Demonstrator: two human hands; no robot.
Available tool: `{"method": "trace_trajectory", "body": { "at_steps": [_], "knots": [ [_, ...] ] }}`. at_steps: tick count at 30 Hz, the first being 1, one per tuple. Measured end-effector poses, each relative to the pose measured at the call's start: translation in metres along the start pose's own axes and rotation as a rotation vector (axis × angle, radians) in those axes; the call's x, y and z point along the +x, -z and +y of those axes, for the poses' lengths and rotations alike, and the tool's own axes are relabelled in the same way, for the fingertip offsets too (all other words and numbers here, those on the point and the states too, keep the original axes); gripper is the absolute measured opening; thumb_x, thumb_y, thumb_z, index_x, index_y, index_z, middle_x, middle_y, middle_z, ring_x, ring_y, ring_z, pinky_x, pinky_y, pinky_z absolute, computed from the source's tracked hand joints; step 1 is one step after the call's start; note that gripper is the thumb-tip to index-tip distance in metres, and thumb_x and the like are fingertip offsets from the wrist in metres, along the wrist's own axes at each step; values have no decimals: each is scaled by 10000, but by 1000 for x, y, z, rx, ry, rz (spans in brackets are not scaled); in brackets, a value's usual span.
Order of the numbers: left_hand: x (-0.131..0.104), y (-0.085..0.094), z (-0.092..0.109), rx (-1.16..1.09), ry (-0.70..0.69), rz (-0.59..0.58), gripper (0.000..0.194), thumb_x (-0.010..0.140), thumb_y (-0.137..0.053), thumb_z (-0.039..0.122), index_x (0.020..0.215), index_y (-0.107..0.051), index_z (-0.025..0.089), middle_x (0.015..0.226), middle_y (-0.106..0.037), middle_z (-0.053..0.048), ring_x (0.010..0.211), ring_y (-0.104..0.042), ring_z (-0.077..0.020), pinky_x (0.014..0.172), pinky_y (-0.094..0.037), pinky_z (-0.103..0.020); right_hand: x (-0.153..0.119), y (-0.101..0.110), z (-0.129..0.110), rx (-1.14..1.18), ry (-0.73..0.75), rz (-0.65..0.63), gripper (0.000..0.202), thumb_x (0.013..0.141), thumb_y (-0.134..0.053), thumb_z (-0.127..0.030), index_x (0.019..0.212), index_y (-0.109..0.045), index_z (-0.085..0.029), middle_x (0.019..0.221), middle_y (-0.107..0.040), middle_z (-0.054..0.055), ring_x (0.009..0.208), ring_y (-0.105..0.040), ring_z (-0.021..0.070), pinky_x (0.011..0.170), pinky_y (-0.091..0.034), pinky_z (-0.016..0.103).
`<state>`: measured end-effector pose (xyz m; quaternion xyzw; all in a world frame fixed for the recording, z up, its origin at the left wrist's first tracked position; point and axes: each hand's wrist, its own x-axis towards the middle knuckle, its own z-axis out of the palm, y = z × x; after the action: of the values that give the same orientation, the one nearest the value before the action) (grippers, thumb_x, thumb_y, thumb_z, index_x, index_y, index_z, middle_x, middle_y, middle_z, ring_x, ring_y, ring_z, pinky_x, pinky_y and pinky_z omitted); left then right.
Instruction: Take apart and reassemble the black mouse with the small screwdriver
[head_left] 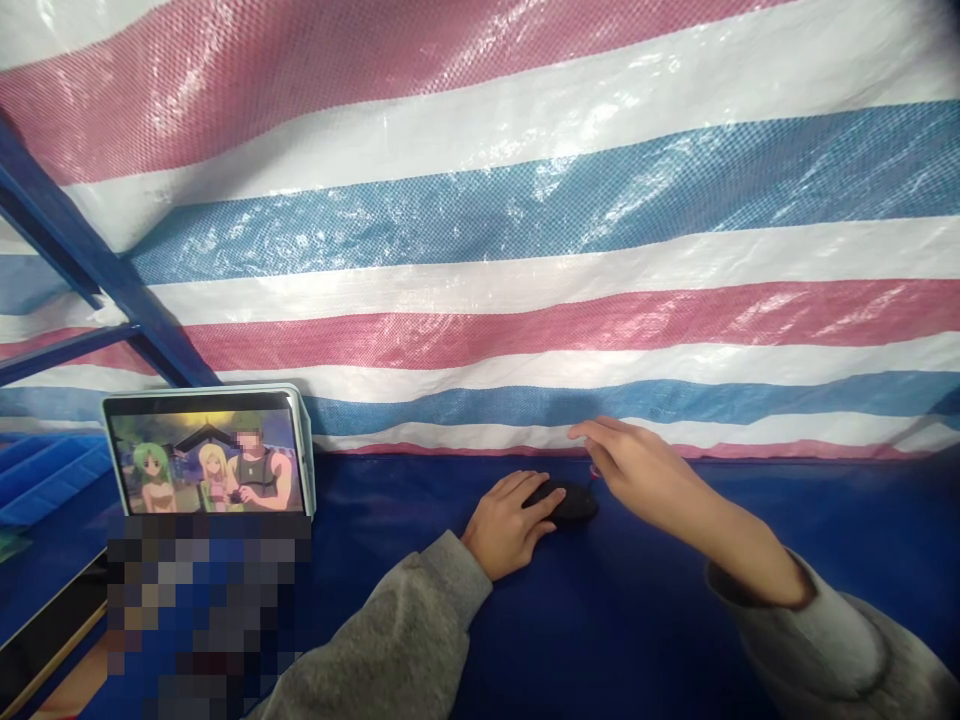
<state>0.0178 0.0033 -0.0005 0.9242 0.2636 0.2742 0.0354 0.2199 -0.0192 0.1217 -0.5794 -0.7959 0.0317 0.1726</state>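
A black, rounded object that looks like a computer mouse [577, 503] lies on the dark blue surface. My left hand [514, 522] holds it from the left, with the thumb and fingers over its near and far sides. Above its right end is my right hand [626, 465], bent at the wrist, its fingers closed together in a pinch. A small red and pale piece [595, 472] shows just under those fingers, beside the mouse. Most of what the right hand holds is hidden by the hand, so its kind cannot be made out.
A tablet in a pale case [306, 430] stands at the left, playing a cartoon. A blurred patch covers the area below it. Blue metal bars [97, 270] rise at the far left. A striped plastic sheet [525, 220] hangs behind the blue tabletop [600, 630].
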Motion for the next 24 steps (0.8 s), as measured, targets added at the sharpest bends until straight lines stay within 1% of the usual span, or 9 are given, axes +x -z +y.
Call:
{"method": "trace_trajectory", "body": {
  "at_steps": [2,7,11,16,19,21,24],
  "knots": [
    [0,0,0,0,3,0,399,949,-507,310,1341,-505,235,1358,-516,-96,1271,-471,-250,1074,-413,-461,0,0,0,17,19,-9,341,919,-336,-173,1079,-637,-190,888,-654,58,711,-603,168,651,-427,281],
    [0,1,-1,2,-4,4,398,955,-498,321,1343,-504,235,1355,-519,-101,1264,-480,-252,1065,-421,-467,0,0,1,-22,-17,7,339,916,-337,-160,1081,-632,-184,880,-654,59,691,-597,163,659,-419,283],
    [0,1,0,2,-4,6,398,955,-499,317,1343,-505,231,1351,-522,-103,1258,-485,-252,1065,-420,-462,0,0,1,-18,-23,-13,337,923,-330,-169,1091,-622,-188,885,-656,54,698,-602,165,649,-412,280],
    [0,1,1,1,-6,2,398,957,-494,319,1346,-501,235,1352,-520,-101,1266,-478,-252,1066,-419,-467,0,-2,-1,-63,-27,-5,323,943,-323,-213,1035,-632,-185,859,-651,50,685,-600,171,621,-387,283],
    [0,1,0,-1,-4,5,397,954,-498,313,1343,-503,237,1356,-519,-100,1264,-480,-255,1062,-422,-472,-1,-3,-1,-83,-13,-1,323,905,-352,-159,1076,-626,-185,887,-651,52,679,-602,163,625,-386,276],
    [0,1,0,-1,1,7,394,955,-494,316,1342,-503,245,1355,-521,-97,1263,-481,-256,1054,-428,-481,-1,-2,-1,-94,1,3,344,867,-385,-130,1110,-618,-196,931,-656,54,710,-614,163,634,-390,270],
    [0,1,0,0,3,5,393,955,-493,318,1341,-503,244,1353,-522,-97,1264,-481,-253,1057,-426,-475,-1,-2,1,-129,-62,19,318,884,-393,-183,1100,-626,-202,885,-676,56,717,-623,184,622,-386,278]
  ]
}}
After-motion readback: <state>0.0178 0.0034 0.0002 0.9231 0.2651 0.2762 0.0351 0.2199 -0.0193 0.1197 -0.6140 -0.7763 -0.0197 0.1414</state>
